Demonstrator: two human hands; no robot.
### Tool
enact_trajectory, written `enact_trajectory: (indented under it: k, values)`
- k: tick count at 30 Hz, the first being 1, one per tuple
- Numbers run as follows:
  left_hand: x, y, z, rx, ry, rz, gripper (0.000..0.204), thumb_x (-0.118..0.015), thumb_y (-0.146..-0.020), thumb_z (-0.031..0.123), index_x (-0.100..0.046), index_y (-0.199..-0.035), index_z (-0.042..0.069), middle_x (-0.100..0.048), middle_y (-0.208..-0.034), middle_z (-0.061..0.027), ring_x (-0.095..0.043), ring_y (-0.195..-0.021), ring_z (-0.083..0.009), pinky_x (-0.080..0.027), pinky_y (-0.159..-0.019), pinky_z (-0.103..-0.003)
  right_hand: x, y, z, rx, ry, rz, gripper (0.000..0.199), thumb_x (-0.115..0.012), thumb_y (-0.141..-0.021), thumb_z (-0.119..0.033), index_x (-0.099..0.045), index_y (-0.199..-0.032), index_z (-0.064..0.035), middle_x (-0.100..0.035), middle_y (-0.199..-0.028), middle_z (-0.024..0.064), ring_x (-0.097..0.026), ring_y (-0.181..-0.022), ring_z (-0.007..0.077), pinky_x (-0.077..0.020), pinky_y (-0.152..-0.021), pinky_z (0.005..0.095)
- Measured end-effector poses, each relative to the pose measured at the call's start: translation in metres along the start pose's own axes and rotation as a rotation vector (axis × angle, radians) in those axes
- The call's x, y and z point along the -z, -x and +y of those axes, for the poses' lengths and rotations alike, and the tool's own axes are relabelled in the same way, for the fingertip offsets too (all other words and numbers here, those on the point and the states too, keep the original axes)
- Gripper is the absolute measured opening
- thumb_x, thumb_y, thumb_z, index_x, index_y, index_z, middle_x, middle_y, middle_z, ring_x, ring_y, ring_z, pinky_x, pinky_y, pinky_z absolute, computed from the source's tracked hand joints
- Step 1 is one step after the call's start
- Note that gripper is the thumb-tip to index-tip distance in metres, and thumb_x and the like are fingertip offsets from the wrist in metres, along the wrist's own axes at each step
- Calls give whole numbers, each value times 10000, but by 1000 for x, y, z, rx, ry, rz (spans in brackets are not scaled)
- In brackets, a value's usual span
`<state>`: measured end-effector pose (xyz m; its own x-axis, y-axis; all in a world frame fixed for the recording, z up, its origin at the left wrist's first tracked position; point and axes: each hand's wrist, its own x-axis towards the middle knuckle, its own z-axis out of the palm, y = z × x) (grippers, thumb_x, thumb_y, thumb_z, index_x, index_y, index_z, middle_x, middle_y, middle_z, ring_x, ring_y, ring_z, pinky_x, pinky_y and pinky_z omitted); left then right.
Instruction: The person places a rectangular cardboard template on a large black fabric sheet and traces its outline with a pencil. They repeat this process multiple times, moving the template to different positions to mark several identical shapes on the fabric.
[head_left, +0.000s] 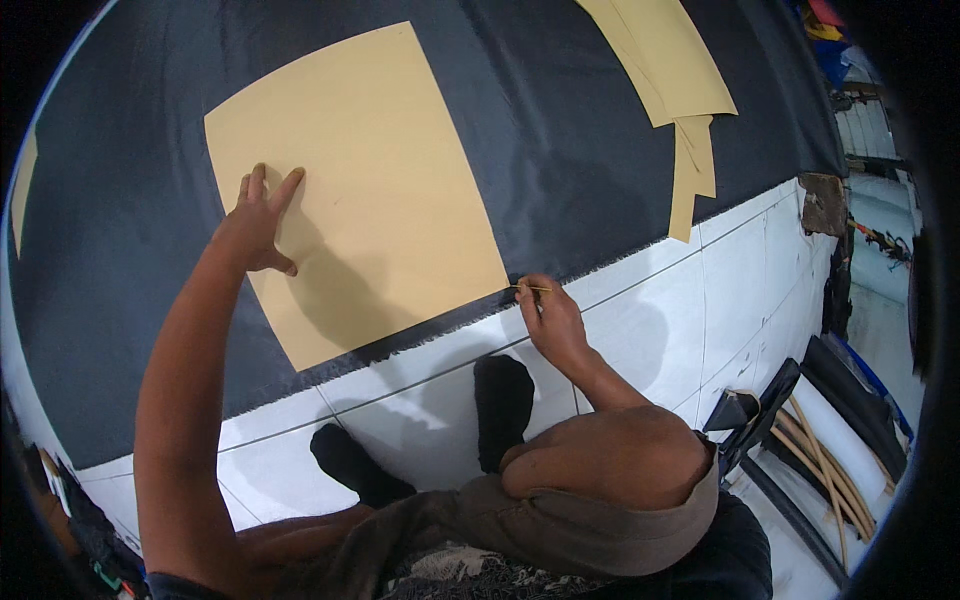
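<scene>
A large tan sheet of stiff paper or card (380,170) lies flat on dark grey fabric (565,130) spread over the floor. With fingers spread, my left hand (258,228) rests on the left edge of the sheet. At its near right corner my right hand (553,322) pinches a thin yellowish pen-like stick (536,288), its tip close to that corner. Whether the tip touches the fabric I cannot tell.
More tan card pieces (690,85) lie overlapped at the far right of the fabric, and another piece (25,185) at the far left. White floor tiles (640,330) border its frayed near edge. Dark rolls and tan rods (820,470) lie at the lower right.
</scene>
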<state>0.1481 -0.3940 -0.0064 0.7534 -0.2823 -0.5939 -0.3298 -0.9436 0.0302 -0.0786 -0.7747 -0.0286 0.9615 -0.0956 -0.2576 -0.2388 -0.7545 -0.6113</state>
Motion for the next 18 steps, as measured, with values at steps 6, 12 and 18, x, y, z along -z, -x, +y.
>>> enact_trajectory:
  k: [6,12,18]
  values:
    - [4,0,1,-6,8,-22,1494,-1031,-427,263,-137,-1620,353,-86,-1645,-306,-217,-1524,-446,-451,-1148,-537,-4,1,3,12,-38,28,220,-610,-1021,-159,-621,-1142,23,-699,-1068,215,-712,-923,376,-564,-803,418]
    - [-2,0,-4,-29,47,-17,1500,-1031,-432,268,-124,-1623,356,-64,-1650,-310,-196,-1524,-470,-423,-1164,-553,-11,2,13,105,-8,62,220,-594,-1035,-155,-604,-1154,30,-705,-1061,204,-731,-909,332,-569,-802,398]
    - [-4,-1,-3,-21,40,-23,1519,-1033,-431,295,-102,-1628,361,-51,-1654,-315,-165,-1528,-485,-409,-1172,-549,0,6,11,-177,-539,122,324,-524,-1072,-255,-611,-1168,42,-716,-1009,196,-725,-929,284,-541,-847,380]
